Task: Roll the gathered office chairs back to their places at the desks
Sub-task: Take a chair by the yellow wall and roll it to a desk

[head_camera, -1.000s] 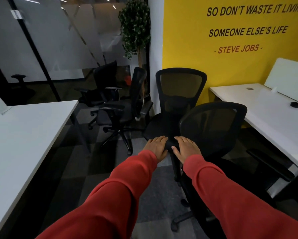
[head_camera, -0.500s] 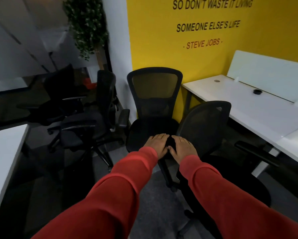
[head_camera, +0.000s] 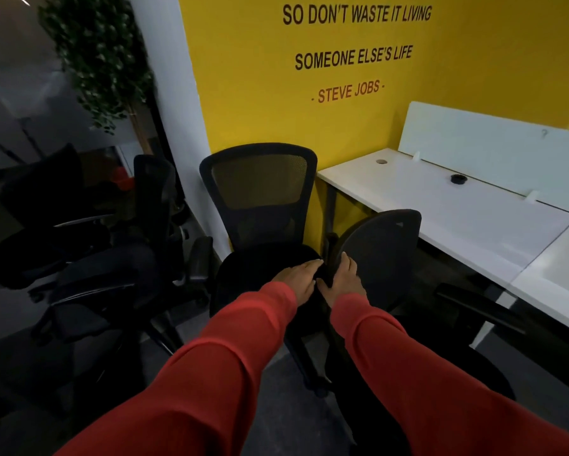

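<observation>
Several black mesh office chairs stand gathered by the yellow wall. One chair [head_camera: 260, 192] faces me with its back against the wall. A nearer chair [head_camera: 380, 255] is turned to the right, toward the white desk [head_camera: 441, 209]. My left hand [head_camera: 298, 279] and my right hand [head_camera: 344, 279] lie side by side on this nearer chair's dark left armrest, fingers stretched forward and pressing on it. The armrest itself is mostly hidden under my hands. Two more chairs [head_camera: 151, 205] crowd the left side.
A white divider panel [head_camera: 490, 143] runs along the back of the desk, and a black cable grommet [head_camera: 458, 179] sits on its top. A tall leafy plant [head_camera: 95, 60] stands by the white pillar. Glass partitions fill the left. Grey carpet lies underfoot.
The view has swung right and drawn closer to the yellow wall and right desk. The nearer chair has come along with my hands, which stay on its armrest.
</observation>
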Demonstrator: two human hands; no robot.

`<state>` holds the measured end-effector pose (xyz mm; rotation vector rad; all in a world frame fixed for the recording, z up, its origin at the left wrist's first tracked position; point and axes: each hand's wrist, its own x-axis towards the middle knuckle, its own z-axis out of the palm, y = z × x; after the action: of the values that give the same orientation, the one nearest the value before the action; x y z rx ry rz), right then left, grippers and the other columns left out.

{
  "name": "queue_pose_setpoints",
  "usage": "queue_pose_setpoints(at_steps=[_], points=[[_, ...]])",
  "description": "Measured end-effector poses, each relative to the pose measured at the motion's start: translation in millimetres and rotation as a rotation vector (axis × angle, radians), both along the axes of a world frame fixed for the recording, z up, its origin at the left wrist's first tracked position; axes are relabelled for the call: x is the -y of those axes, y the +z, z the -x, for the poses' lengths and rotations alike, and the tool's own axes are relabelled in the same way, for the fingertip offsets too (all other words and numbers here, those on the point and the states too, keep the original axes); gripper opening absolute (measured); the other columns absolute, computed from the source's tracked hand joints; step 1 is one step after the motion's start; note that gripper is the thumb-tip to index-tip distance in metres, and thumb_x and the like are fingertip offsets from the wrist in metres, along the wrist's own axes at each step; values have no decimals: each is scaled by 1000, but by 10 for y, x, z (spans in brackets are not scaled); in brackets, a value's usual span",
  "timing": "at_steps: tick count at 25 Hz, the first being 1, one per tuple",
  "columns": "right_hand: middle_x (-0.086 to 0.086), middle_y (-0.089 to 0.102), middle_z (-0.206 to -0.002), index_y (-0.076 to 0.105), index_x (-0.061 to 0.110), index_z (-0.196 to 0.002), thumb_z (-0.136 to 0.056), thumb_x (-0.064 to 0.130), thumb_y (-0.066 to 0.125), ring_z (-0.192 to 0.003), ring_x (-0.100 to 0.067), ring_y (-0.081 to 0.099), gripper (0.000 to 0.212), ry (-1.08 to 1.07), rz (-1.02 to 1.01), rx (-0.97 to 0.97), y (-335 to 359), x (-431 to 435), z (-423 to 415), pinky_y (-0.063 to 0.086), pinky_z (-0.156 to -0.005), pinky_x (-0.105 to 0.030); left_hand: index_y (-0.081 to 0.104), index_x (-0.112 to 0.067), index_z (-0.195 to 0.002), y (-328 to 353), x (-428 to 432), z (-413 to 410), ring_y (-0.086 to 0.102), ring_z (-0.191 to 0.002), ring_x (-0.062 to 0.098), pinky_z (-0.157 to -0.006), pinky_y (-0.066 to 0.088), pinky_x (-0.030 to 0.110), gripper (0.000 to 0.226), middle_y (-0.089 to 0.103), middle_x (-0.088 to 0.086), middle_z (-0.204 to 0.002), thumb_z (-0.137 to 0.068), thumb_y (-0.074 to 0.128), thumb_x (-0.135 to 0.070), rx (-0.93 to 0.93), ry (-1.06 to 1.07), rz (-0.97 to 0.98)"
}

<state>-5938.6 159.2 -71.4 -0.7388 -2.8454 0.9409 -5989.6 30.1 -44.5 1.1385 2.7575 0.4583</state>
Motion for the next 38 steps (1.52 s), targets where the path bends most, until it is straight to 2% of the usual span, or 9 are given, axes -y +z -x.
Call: queue_pose_setpoints(at_steps=[4,11,17,22,26,30,32,34,38], points=[[4,-8,-164,-10,19,-156,-82,38,70,-131,-31,48,110,15,102,134,-73,-66,270,44,-101,-40,23,-18,-153,11,-110,483,33,-141,17,-112,35,35,63,16,-4,-161,-96,48,-9,-43,-86,67],[-3,41,-152,-9,37,-154,-74,29,73,-125,-30,54,115,-51,217,23,-232,-105,219,45,-101,-33,17,-20,-154,-93,-822,1153,21,-146,17,-115,29,38,84,2,-9,-162,-84,54,8,-149,-428,332],[-4,59,-135,-4,44,-153,-70,23,74,-121,-26,58,116,-185,232,29,-227,-38,227,45,-103,-31,20,-23,-152,-311,-1250,1367,-13,-148,31,-119,15,48,83,-14,-9,-161,-85,52,13,-95,-515,347],[6,59,-135,8,61,-146,-56,28,73,-122,-15,57,116,-248,330,7,-220,-45,136,45,-102,-28,14,-35,-151,-325,-1261,1430,-21,-145,36,-119,-1,52,94,-14,-5,-161,-80,54,11,-194,-682,383],[10,63,-129,21,56,-147,-59,14,72,-123,-6,56,111,-160,398,-6,-223,40,-224,42,-110,-38,17,-27,-152,-230,-1353,1540,-13,-148,24,-119,0,48,88,6,-3,-162,-83,52,15,-242,-860,435],[3,65,-129,39,46,-145,-64,-7,66,-121,-16,60,100,-134,474,-6,-144,154,-842,43,-109,-42,40,-23,-144,-80,-1476,1407,15,-147,18,-120,-3,46,75,35,-3,-152,-79,75,-37,-349,-1108,606],[0,66,-126,47,36,-143,-67,-13,62,-120,-19,61,92,-156,563,26,-129,186,-1225,44,-108,-41,48,-18,-138,-50,-1445,1243,34,-140,23,-120,15,43,91,45,2,-143,-63,82,-56,-336,-1214,628],[-1,67,-126,54,30,-138,-69,-14,63,-119,-20,62,83,-197,628,81,-87,159,-1585,46,-106,-40,53,-21,-130,-68,-1335,1028,53,-120,24,-105,42,41,89,54,0,-129,-59,80,-66,-288,-1224,590],[1,71,-117,64,23,-129,-66,-19,67,-110,-17,67,75,-286,550,278,144,48,-2027,53,-95,-30,56,-31,-123,-176,-1052,544,62,-98,20,-88,52,38,78,64,-5,-108,-62,68,-77,-326,-1170,575]])
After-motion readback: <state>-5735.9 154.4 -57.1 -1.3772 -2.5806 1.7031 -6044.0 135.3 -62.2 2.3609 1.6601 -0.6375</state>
